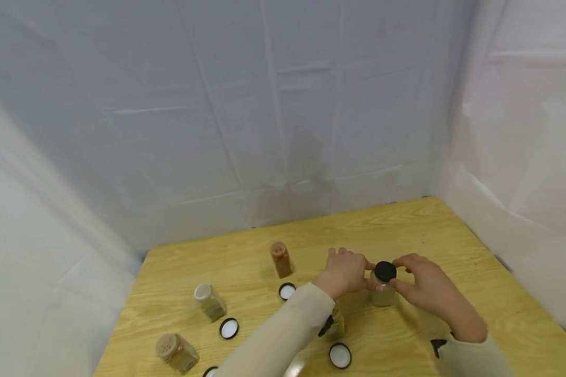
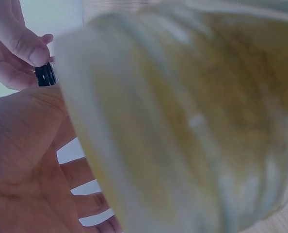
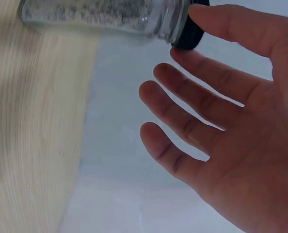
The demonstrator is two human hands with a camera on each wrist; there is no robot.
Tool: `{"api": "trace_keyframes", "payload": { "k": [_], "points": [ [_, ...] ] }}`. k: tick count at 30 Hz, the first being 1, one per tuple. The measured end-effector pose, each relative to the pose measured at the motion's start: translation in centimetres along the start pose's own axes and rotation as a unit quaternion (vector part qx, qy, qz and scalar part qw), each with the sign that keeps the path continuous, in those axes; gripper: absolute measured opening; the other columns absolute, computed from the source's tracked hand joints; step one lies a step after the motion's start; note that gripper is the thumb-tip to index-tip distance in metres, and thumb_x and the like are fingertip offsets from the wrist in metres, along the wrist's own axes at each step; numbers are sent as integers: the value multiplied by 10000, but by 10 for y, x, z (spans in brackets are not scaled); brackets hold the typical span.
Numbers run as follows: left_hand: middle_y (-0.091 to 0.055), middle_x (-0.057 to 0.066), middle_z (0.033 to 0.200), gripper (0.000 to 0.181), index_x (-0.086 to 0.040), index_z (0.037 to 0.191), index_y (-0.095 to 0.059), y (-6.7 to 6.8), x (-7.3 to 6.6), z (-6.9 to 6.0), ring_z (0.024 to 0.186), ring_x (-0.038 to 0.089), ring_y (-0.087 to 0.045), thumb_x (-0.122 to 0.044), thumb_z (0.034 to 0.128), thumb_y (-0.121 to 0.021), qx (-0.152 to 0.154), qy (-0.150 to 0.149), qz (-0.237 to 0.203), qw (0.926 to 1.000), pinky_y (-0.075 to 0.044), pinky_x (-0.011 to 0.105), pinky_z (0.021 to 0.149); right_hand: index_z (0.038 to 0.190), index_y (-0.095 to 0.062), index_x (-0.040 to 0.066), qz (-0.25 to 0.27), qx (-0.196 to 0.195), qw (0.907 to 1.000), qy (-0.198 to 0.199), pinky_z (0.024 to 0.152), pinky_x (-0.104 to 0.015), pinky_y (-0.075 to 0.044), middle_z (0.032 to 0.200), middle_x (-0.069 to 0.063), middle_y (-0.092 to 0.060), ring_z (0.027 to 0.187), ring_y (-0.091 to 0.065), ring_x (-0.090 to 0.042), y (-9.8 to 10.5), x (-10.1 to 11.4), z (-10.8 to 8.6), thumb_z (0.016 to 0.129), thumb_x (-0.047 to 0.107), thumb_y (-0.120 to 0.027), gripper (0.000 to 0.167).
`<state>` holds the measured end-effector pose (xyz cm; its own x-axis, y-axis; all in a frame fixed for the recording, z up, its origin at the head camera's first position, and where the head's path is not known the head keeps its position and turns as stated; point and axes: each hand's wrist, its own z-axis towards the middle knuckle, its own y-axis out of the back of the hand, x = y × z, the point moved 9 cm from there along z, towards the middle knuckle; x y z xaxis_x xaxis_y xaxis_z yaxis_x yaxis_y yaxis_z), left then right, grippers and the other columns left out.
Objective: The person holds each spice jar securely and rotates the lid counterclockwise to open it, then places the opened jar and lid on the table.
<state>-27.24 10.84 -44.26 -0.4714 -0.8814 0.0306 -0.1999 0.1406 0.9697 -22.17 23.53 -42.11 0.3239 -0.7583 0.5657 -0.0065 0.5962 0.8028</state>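
Observation:
A clear spice jar stands upright at the right of the table with a black lid on its top. Grey speckled contents show through the jar's glass in the right wrist view. My right hand pinches the lid between thumb and index finger, its other fingers spread apart. From the left side, my left hand holds the jar near its neck with thumb and index finger. Below my left wrist is another jar with yellow-brown contents, which blocks much of the left wrist view.
A red-brown spice jar stands farther back. Toward the left are a jar with a pale top and a jar with a holed tan top. Several black-rimmed lids lie on the wooden table. White sheeting surrounds it.

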Motion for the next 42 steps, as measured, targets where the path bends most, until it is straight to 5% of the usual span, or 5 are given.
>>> {"api": "trace_keyframes", "payload": {
  "k": [8,18,25,32,42],
  "points": [
    [-690,-145,1386,499,-524,1415,-616,0,1,-1,1326,228,-584,-650,939,-694,-39,5,-21,10000,-363,509,1209,1324,-672,-47,-88,-51,9998,142,822,-510,-601,1288,-244,-688,1054,-715,-390,-11,12,7,1000,341,-746,511],
    [-681,-149,1400,578,-522,1437,-597,-1,-2,0,1359,248,-573,-717,898,-672,17,-29,-162,9999,-356,515,1215,1374,-645,-34,-342,-177,9992,-94,821,-565,-590,1326,-288,-663,1074,-701,-451,-4,4,2,953,385,-794,612],
    [-667,-142,1429,611,-501,1447,-602,2,-2,-1,1403,274,-555,-726,882,-665,31,-52,-317,9995,-343,529,1229,1283,-670,-47,-80,-46,9997,-230,778,-526,-585,1254,-247,-696,1043,-688,-430,0,-4,0,946,288,-811,496],
    [-694,-134,1385,528,-522,1447,-587,2,-2,-1,1356,243,-572,-659,945,-679,0,-45,-90,9999,-352,515,1221,1303,-682,-35,-295,-157,9994,-86,789,-500,-598,1263,-236,-704,1027,-716,-377,-10,7,6,989,378,-756,525],
    [-694,-117,1392,570,-481,1501,-552,1,-5,-3,1321,236,-579,-640,965,-660,61,-118,-141,9998,-344,513,1224,1328,-679,-35,-487,-315,9981,187,844,-595,-574,1227,-213,-714,1042,-719,-384,-8,19,8,983,281,-767,476]
  ]
}}
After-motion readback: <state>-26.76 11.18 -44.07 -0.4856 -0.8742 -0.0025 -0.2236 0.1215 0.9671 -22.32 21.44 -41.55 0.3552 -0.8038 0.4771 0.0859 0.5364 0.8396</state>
